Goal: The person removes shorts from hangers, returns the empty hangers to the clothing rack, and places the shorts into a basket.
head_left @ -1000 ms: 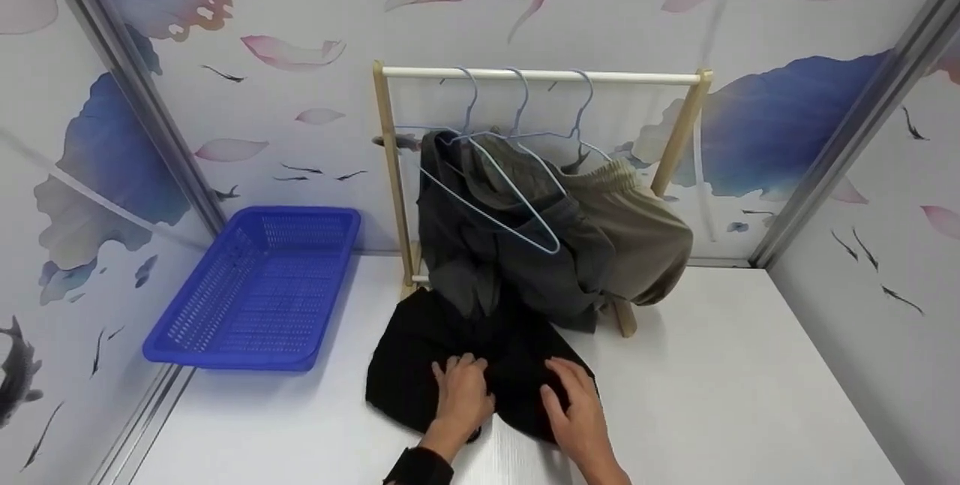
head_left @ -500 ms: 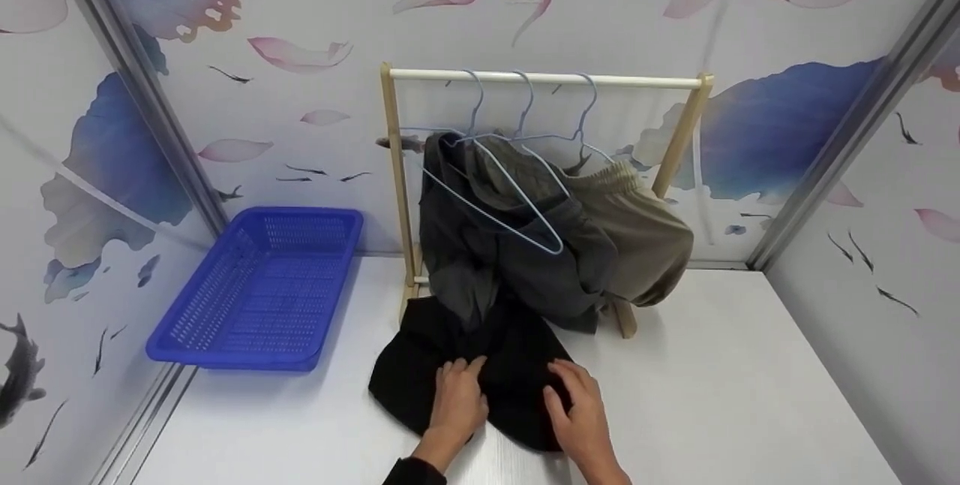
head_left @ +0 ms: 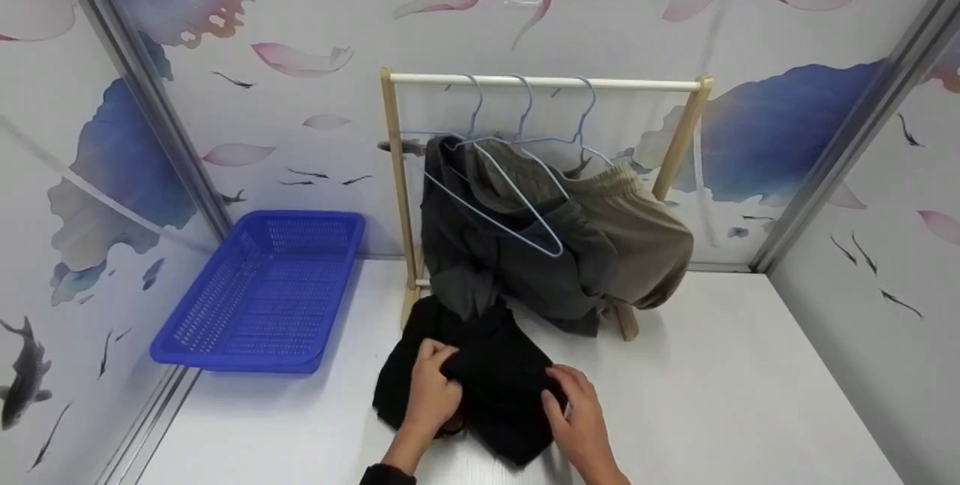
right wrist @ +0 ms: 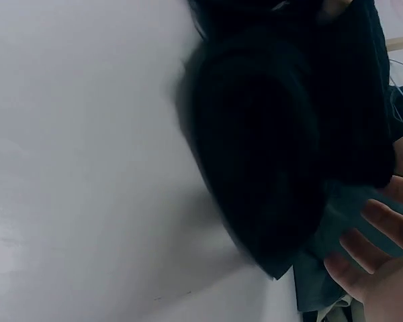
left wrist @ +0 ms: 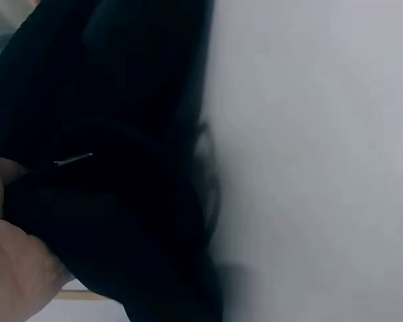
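Observation:
A pair of black shorts (head_left: 499,387) lies bunched on the white table, partly lifted at its near left. My left hand (head_left: 433,395) pinches a fold of this cloth between thumb and fingers; the left wrist view shows the black fabric (left wrist: 121,221) running out from the grip. At the right edge of the shorts is my right hand (head_left: 581,414), fingers loosely bent and parted. In the right wrist view these fingers (right wrist: 383,225) are spread beside the dark cloth with nothing between them. Part of the shorts' far side is hidden under the hanging clothes.
Behind the shorts stands a wooden rack with a white rail (head_left: 637,85). On it, blue hangers (head_left: 517,192) carry dark grey clothes (head_left: 465,245) and khaki shorts (head_left: 645,226). A blue plastic basket (head_left: 169,350) stands at the left. Patterned walls (head_left: 315,4) enclose the white table (head_left: 720,395).
My left hand has moved left and up and now raises a fold of the black shorts, drawing the left leg over toward the right. My right hand stays near the right edge.

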Action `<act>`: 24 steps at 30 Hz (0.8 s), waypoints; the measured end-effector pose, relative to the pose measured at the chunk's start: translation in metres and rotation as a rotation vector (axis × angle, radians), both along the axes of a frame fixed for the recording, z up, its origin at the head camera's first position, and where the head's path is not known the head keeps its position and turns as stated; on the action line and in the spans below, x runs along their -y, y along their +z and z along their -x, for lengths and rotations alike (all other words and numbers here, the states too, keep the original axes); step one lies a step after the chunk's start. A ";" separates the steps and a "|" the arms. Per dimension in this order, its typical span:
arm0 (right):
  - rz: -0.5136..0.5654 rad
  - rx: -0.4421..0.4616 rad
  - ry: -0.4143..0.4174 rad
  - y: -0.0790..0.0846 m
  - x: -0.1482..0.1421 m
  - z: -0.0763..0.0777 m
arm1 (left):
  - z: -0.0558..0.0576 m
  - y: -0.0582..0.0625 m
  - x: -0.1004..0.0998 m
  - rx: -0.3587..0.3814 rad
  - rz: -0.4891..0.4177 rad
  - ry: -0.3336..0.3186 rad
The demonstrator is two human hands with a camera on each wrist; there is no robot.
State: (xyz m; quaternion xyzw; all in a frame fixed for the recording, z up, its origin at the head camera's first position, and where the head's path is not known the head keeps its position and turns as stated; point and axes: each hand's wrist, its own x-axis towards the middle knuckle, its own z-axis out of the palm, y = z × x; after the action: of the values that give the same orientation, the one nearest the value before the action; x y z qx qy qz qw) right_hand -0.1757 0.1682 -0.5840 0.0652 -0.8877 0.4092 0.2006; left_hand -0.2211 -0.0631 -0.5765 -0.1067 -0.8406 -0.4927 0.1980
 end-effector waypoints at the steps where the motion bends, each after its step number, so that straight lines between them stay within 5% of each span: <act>1: -0.003 -0.005 0.001 0.000 0.000 0.000 | 0.000 0.001 0.002 0.000 -0.021 -0.002; 12: 0.011 -0.048 0.039 -0.004 -0.001 -0.001 | -0.001 0.025 0.024 0.018 -0.202 0.027; 24: -0.014 -0.106 0.040 -0.006 0.004 0.000 | -0.001 0.056 0.047 -0.063 -0.234 -0.005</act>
State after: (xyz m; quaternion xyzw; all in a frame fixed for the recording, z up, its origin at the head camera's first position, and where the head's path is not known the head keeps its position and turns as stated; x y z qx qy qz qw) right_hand -0.1752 0.1637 -0.5905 0.1059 -0.8771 0.4029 0.2389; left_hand -0.2197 -0.1097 -0.5203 -0.1002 -0.7704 -0.5845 0.2341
